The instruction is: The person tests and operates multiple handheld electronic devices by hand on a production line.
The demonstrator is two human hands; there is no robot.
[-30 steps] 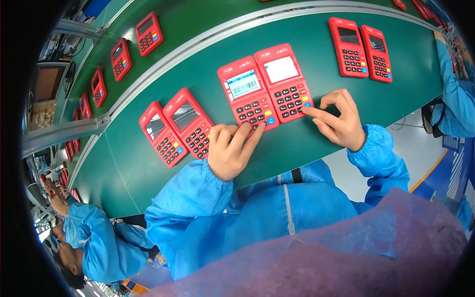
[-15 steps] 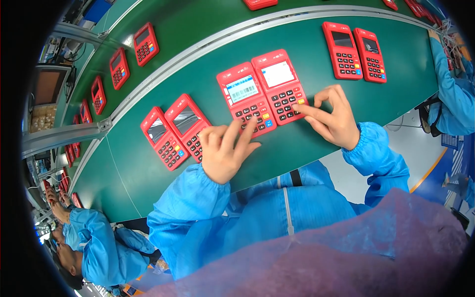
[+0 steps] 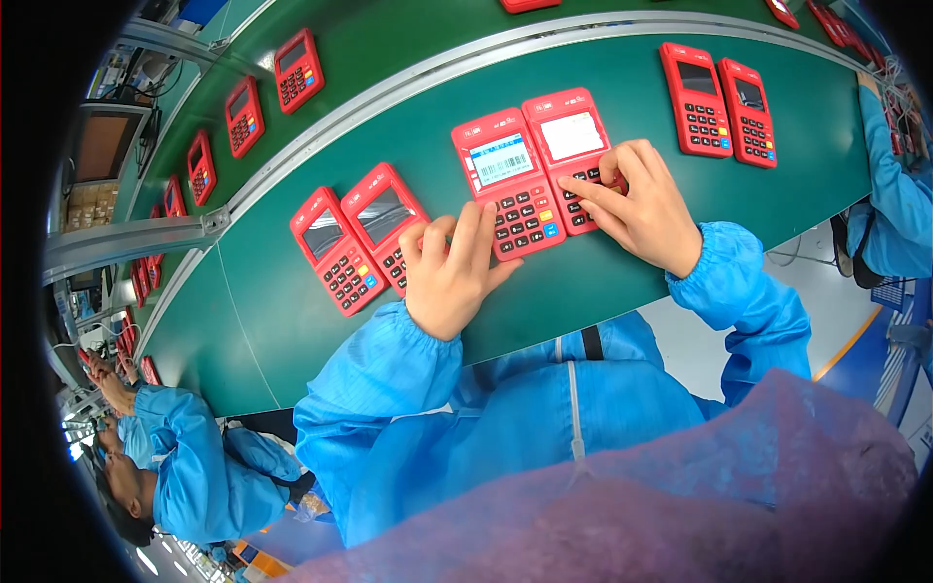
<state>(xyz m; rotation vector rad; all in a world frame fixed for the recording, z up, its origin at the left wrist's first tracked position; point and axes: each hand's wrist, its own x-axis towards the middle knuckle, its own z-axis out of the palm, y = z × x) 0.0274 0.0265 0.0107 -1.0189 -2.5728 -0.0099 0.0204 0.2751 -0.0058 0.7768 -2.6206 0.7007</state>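
Note:
Two red card payment terminals lie side by side before me with lit screens. The left lit terminal [image 3: 487, 127] displays a barcode; the right lit terminal [image 3: 557, 101] has a mostly white screen. My left hand [image 3: 449, 277] is open, its fingertips at the left edge of the left terminal's keypad and its thumb near that terminal's bottom end. Over the right terminal, my right hand [image 3: 649, 209] is open too. Its index finger reaches to the upper-left keys, while the hand covers part of the keypad. Neither hand grasps anything.
A dark-screened pair, an outer terminal [image 3: 316, 202] and an inner terminal [image 3: 374, 179], lies left, the inner partly behind my left hand. Another pair [image 3: 680, 60] lies right. Beyond the metal rail [image 3: 389, 85], more terminals rest on a green belt [image 3: 369, 44]. Co-workers sit at both sides.
My right index finger has moved from the lower-right keys to the upper-left keys of the right terminal. My left fingers have drawn back from mid-keypad to its left edge. The view has shifted slightly.

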